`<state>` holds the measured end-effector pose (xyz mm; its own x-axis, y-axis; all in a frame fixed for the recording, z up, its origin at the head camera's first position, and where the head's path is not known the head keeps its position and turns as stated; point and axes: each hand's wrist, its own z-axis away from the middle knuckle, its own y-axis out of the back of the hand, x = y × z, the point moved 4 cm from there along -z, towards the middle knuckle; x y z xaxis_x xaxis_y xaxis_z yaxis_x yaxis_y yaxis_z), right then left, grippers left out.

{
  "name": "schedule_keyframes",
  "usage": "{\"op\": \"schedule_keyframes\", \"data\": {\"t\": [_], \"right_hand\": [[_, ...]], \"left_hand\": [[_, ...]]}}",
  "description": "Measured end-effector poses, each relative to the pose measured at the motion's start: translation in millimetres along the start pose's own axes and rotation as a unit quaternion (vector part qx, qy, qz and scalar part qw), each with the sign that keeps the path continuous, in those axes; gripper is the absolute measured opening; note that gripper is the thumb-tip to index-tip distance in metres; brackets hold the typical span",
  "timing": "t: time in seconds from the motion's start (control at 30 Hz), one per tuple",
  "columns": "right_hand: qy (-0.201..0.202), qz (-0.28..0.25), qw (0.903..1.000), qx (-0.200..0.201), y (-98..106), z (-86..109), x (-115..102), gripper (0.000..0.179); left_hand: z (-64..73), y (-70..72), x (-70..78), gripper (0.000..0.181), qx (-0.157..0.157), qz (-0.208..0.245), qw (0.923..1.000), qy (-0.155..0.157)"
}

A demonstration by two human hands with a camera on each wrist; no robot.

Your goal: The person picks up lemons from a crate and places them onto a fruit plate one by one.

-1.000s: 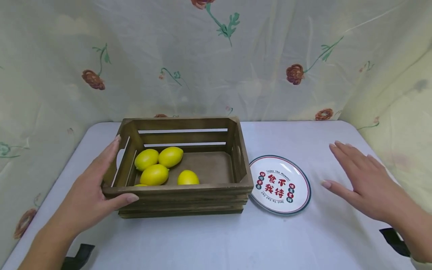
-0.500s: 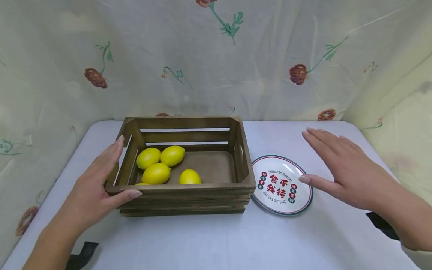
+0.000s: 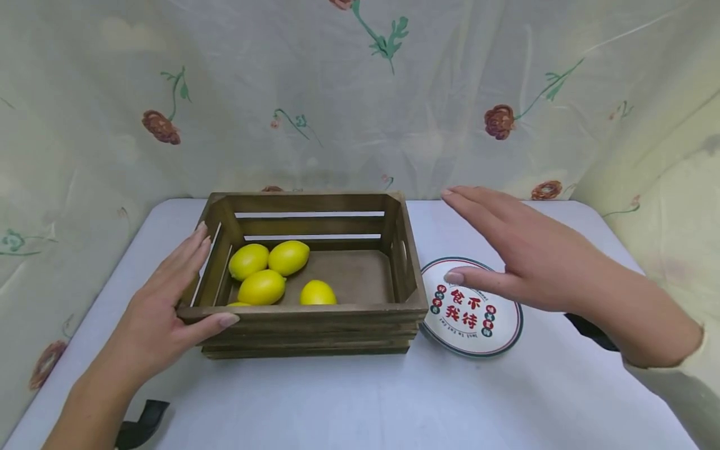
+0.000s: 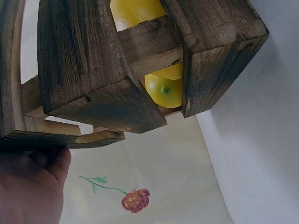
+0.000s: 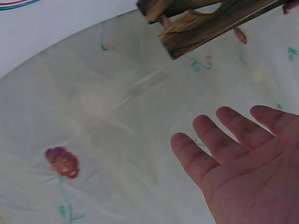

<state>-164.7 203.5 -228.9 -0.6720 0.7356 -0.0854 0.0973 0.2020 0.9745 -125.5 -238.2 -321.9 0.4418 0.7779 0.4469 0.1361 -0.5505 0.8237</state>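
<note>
A brown slatted wooden crate (image 3: pixel 298 337) stands on the white table with several yellow lemons (image 3: pixel 262 287) inside, mostly in its left half. My left hand (image 3: pixel 152 306) rests at the crate's left end, fingers straight along the side and thumb over the front rim. The left wrist view shows this hand (image 4: pixel 30 186) right at the rim, with a lemon (image 4: pixel 163 89) visible between slats. My right hand (image 3: pixel 517 250) is in the air with nothing in it, fingers straight and thumb apart, overlapping the back of the round plate (image 3: pixel 458 334). The right wrist view shows its bare palm (image 5: pixel 257 182).
The white plate, with red characters and a dark rim, lies right beside the crate's right side. A pale curtain (image 3: pixel 337 112) printed with flowers hangs behind and around the white table (image 3: pixel 349 400). Dark straps (image 3: pixel 143 425) show near both wrists.
My right hand has moved left and up, from the table's right side to over the plate, nearer the crate. The left hand keeps its place at the crate; the view has shifted slightly.
</note>
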Motion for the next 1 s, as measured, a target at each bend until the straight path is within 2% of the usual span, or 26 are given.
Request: {"op": "schedule_keyframes", "data": {"t": [0.23,0.63,1.0], "right_hand": [[0.071,0.004,0.9972,-0.021,-4,-41.8,-24,0.090],[0.097,0.053,0.9888,-0.100,-22,-87.4,-56,0.097],[0.127,0.067,0.9779,-0.152,-36,-113.9,-78,0.095]], "left_hand": [[1.3,-1.0,-1.1,0.111,0.003,0.018,0.9998,0.008],[1.9,-1.3,-1.6,0.111,0.003,0.010,0.9997,0.024],[4.4,-2.7,0.5,0.114,0.021,0.009,0.9991,0.034]]}}
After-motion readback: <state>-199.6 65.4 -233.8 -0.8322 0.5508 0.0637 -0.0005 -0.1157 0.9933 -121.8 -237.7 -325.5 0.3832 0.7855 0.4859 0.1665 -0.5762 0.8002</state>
